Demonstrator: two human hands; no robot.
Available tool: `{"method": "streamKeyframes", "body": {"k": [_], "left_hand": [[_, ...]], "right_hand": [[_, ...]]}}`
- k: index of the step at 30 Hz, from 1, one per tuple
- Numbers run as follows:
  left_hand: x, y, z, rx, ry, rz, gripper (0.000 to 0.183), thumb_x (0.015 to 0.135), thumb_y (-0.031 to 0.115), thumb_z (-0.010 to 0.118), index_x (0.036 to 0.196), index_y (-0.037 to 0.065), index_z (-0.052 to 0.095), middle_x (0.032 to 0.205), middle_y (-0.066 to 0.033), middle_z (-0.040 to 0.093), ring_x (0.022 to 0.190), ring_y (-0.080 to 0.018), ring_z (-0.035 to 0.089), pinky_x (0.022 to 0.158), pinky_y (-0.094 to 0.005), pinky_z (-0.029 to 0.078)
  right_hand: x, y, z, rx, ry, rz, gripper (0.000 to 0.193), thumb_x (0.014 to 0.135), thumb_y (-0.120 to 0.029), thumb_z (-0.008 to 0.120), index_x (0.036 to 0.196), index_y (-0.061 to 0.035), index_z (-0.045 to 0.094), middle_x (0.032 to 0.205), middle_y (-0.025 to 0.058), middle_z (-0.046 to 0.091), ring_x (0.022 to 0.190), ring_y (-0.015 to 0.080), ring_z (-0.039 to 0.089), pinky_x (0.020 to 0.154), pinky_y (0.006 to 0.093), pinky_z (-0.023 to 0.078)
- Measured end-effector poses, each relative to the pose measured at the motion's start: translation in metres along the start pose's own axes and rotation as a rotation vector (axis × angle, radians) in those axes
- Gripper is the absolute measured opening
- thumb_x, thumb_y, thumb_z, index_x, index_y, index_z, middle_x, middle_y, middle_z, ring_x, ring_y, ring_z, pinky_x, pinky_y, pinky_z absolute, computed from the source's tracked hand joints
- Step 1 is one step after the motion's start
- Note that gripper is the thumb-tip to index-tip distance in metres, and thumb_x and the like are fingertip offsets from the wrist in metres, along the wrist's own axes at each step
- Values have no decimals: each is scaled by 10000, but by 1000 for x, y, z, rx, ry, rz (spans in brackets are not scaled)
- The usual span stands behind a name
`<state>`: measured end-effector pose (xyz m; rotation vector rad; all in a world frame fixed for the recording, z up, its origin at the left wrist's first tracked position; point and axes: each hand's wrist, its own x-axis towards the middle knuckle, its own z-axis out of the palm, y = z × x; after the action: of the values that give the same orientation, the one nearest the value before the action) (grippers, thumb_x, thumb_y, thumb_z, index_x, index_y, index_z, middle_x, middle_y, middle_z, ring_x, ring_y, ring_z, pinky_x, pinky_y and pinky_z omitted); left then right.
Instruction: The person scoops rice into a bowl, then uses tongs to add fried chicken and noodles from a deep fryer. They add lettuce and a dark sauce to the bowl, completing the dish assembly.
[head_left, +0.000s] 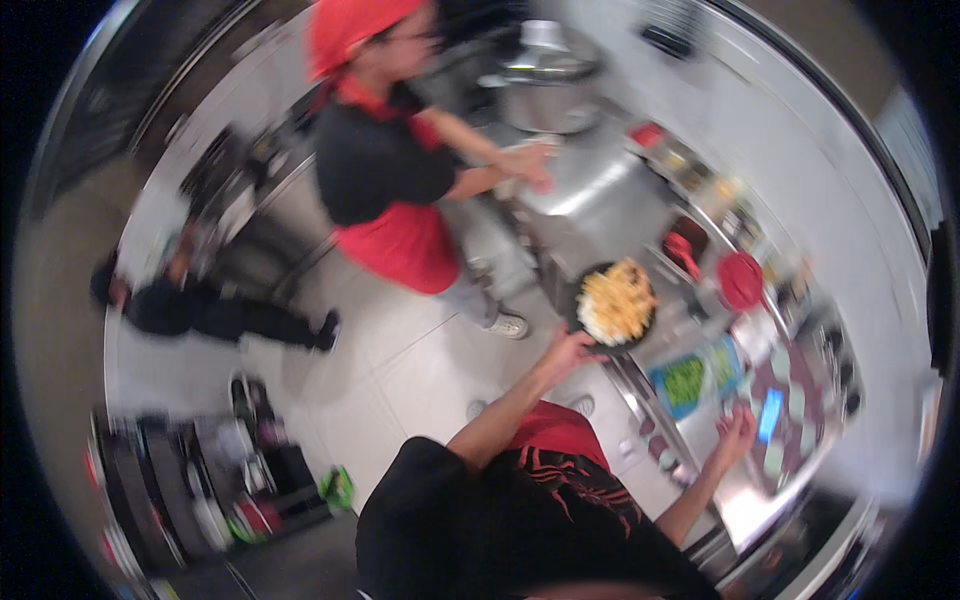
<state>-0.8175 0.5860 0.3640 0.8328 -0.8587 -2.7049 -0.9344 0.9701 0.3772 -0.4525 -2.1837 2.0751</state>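
Note:
A round dark plate [578, 322] with white rice [602, 308] and a pile of yellow-orange fried food [632, 300] is gripped at its near rim by my left hand [568, 355]. It is held beside the edge of the steel counter. My right hand [737, 432] is over the counter at the right, apart from the plate, its bent fingers blurred. A phone-like blue object [770, 416] lies just to its right. On its left is a blue tray [700, 362] holding chopped greens [684, 381].
A person in a red cap and apron [400, 240] stands ahead at the steel counter [610, 190], near a large pot [545, 95]. A red-lidded container [740, 282] and several condiment containers line the wall. Another person in dark clothes [200, 310] is far left. Stacked crates [190, 480] stand lower left.

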Motion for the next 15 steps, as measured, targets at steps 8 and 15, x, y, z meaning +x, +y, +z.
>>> {"method": "streamKeyframes", "body": {"k": [8,15], "left_hand": [[-135,46,-138,-55,78,64,590,812,37,588,1372,30,402,1173,-161,630,978,-282,692,831,-475,619],[-325,55,-326,-116,491,396,679,736,3,602,1391,28,427,1137,-110,636,931,-229,658,804,-346,558]], "right_hand": [[-58,-45,149,-96,-608,-158,303,927,-230,714,1149,-69,587,974,18,632,749,110,618,621,234,492],[-285,48,311,-629,-1367,-112,370,894,-235,737,1177,-37,606,969,92,687,785,171,668,644,302,536]]}}
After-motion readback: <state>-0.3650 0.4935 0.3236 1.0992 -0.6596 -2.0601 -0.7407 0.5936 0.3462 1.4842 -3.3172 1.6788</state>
